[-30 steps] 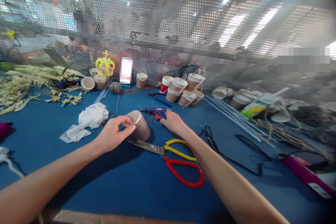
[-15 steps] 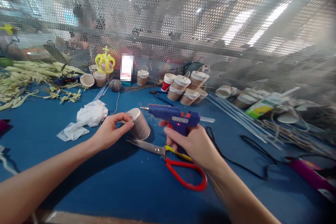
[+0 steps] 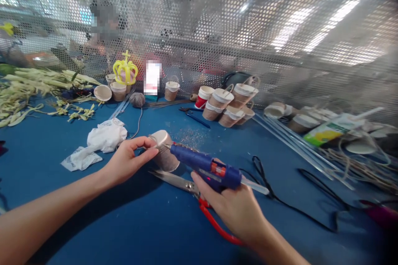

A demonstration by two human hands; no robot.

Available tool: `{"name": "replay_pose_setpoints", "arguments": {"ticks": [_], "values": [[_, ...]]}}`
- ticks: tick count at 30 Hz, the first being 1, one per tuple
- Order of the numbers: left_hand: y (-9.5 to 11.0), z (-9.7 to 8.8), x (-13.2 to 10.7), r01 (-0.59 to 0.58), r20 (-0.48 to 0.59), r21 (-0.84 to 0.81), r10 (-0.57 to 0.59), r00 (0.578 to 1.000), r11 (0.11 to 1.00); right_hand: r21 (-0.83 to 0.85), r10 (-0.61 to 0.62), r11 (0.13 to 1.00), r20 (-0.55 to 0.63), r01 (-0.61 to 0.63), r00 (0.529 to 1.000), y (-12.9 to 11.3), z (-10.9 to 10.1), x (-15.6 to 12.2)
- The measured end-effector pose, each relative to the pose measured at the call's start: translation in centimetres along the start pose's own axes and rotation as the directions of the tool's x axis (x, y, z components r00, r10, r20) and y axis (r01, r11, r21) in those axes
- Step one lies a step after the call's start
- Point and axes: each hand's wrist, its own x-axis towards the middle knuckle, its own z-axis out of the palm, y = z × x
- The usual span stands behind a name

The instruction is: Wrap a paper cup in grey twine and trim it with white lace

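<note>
- I am at a blue table (image 3: 133, 227), its top sprinkled with pale specks; 12 o'clock is straight ahead of me.
- A perforated metal screen (image 3: 192, 49) rises along the far edge, with bright lights and a blurred person (image 3: 104, 25) behind it at 11 o'clock.
- My right hand (image 3: 236, 207) is closed around the grip of a blue glue gun (image 3: 202, 160). Its long axis runs from 10 to 4 o'clock: nozzle toward 10, clear stick poking out of the back toward 4.
- The nozzle reaches the side of a grey-brown cup (image 3: 168, 159) just left of 12 o'clock; I cannot tell whether they touch.
- The cup's long axis leans from 11 to 5 o'clock, pale end toward 11.
- My left hand (image 3: 130, 159) has thumb and fingers pinched narrow on the cup's upper left side.
- Scissors (image 3: 175, 181) lie just on the near side of the cup, blades toward 10 o'clock, handles partly hidden by my right hand.
- A crumpled white cloth (image 3: 107, 136) and a ball of yarn (image 3: 137, 99) sit at 11 o'clock, pale husks (image 3: 31, 87) at 10.
- Pliers (image 3: 197, 119) lie at 12, near grouped small pails (image 3: 228, 116).
- Clear sticks (image 3: 292, 149) stretch out at 1; a black cord (image 3: 298, 211) trails at 2.
</note>
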Motion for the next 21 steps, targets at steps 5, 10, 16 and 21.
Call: {"name": "replay_pose_setpoints", "arguments": {"ticks": [5,10,16,21], "values": [[-0.07,0.03,-0.05,-0.006,-0.018,-0.01,0.005,1.0,1.0,-0.077,-0.002,0.997,-0.015,0.001,1.0,-0.63,0.71,0.2],[-0.14,-0.06,-0.06,-0.018,-0.012,-0.003,0.018,1.0,1.0,-0.178,-0.036,0.983,0.004,0.036,0.999,-1.06,0.57,0.29],[-0.4,-0.04,-0.04,-0.032,0.009,0.015,0.032,0.999,0.999,-0.223,-0.039,0.974,0.018,0.042,0.999,-0.79,0.66,0.09],[-0.39,0.01,-0.05,-0.039,-0.003,0.021,0.039,0.999,0.999,-0.231,-0.027,0.973,0.004,0.027,1.0,-0.64,0.86,-0.1]]}}
